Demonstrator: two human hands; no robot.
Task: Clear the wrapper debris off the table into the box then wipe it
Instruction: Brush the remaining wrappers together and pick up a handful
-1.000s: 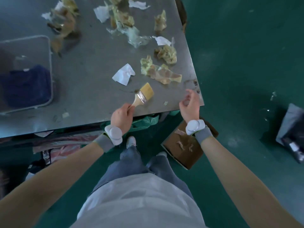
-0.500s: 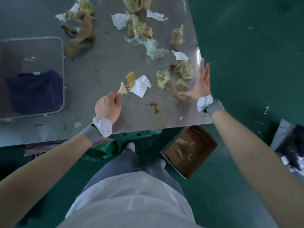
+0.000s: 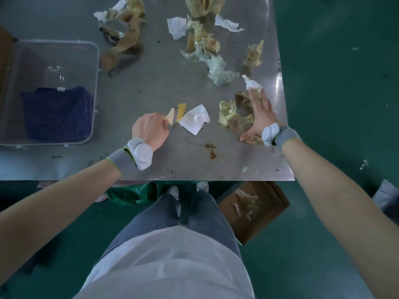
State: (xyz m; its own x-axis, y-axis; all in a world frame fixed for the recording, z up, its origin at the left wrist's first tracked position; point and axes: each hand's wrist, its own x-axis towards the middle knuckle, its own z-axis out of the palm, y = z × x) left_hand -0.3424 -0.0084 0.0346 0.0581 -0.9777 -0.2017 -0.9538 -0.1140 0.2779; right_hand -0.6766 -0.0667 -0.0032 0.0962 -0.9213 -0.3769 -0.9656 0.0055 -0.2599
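Note:
Crumpled yellowish wrappers and white paper scraps lie across the grey metal table (image 3: 151, 87). My left hand (image 3: 150, 129) grips a small paintbrush (image 3: 176, 113), its bristles against a white paper scrap (image 3: 194, 119). My right hand (image 3: 260, 114) is flat and open, fingers together, cupped against the right side of a yellowish wrapper pile (image 3: 235, 116) near the table's right edge. A brown cardboard box (image 3: 274, 201) sits on the floor below the table's near right corner, with a few wrapper bits inside.
A clear plastic bin (image 3: 95, 87) holding a dark blue cloth (image 3: 56, 113) stands on the table's left side. More wrapper heaps (image 3: 123, 29) lie at the back. A brown stain (image 3: 212, 151) marks the table near the front. The floor is green.
My left hand carried the brush left and up to the white scrap. My right hand rose from the near table corner, spread flat, and settled against the wrapper pile.

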